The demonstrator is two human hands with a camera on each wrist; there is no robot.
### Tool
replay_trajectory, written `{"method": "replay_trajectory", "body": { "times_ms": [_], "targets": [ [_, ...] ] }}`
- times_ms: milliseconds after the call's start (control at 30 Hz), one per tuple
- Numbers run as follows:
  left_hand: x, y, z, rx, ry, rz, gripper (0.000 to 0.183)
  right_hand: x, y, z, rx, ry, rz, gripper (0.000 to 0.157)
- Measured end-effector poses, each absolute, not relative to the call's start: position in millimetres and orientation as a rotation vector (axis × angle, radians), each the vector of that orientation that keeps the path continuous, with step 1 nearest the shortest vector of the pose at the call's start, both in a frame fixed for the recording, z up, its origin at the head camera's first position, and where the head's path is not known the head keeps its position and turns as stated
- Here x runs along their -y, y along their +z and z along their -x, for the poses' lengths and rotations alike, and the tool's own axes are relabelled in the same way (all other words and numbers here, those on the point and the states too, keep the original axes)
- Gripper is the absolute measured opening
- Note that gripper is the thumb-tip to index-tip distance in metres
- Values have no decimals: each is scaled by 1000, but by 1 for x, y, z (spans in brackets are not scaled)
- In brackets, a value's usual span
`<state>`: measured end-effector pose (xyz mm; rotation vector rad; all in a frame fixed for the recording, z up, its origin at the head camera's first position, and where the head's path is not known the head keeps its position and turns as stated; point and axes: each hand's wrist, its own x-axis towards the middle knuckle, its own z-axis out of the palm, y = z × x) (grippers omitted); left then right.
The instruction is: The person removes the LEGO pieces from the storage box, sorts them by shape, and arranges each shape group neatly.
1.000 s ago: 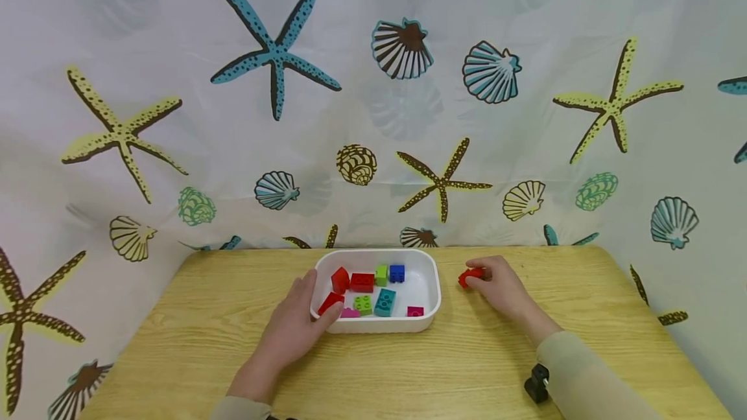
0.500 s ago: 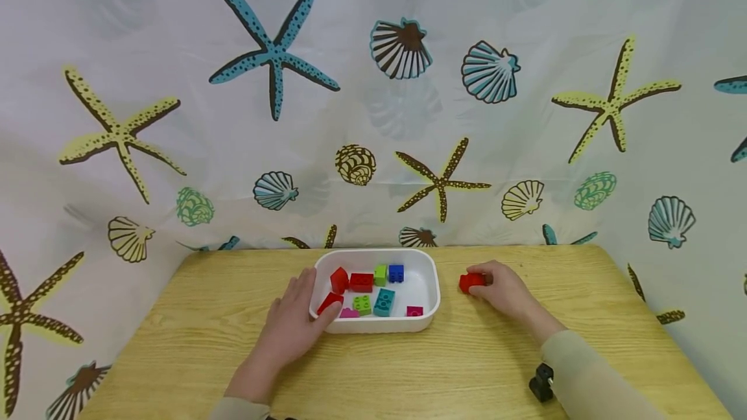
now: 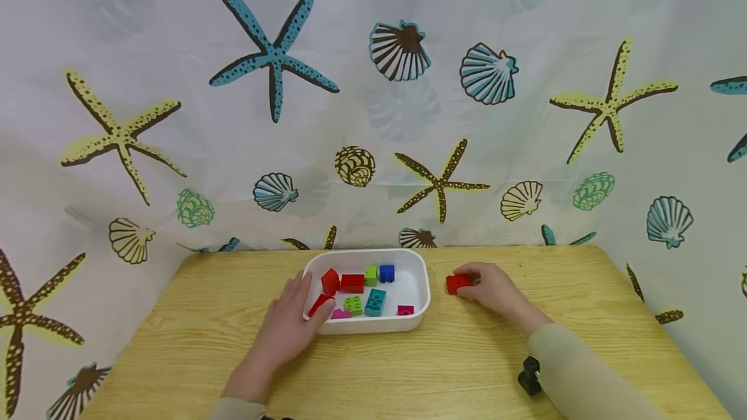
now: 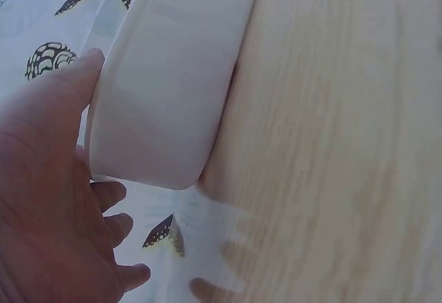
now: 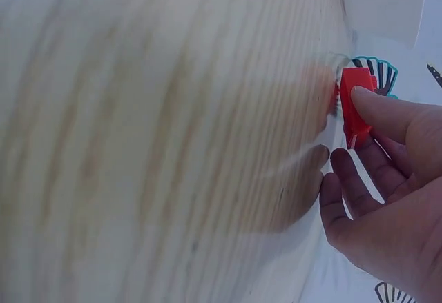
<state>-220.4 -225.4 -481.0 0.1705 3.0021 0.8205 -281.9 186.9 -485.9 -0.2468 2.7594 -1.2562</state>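
Note:
A white tray [image 3: 373, 325] with several toy building bricks inside stands on the table. My left hand [image 3: 286, 323] grips its left end, with the thumb over the front left corner and the fingers along the side. The left wrist view shows the thumb of the left hand [image 4: 48, 172] at the rim of the tray [image 4: 162, 89]. To the right of the tray, my right hand [image 3: 493, 290] pinches a red building brick [image 3: 456, 284] between thumb and fingers. In the right wrist view, the red brick [image 5: 356, 103] is close over the tabletop, its studs facing away from the palm.
In the tray lie red bricks [image 3: 352, 283], a teal brick [image 3: 375, 303], a lime brick [image 3: 353, 306], a blue brick [image 3: 387, 273] and a magenta brick [image 3: 405, 310]. A patterned curtain [image 3: 373, 115] hangs behind the wooden table [image 3: 385, 374]. A small black device [image 3: 529, 378] sits by the right sleeve.
The tray and my left hand have shifted slightly left. My right hand has turned the red brick and moved it a little left, nearer the tray.

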Motion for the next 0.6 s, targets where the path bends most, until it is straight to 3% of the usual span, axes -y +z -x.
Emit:
{"method": "replay_trajectory", "body": {
  "times_ms": [600],
  "targets": [
    [236, -488, 225, -2911, 972, -168, 103, -173, -495, 294, -2705, -1404, 260, 36]
  ]
}}
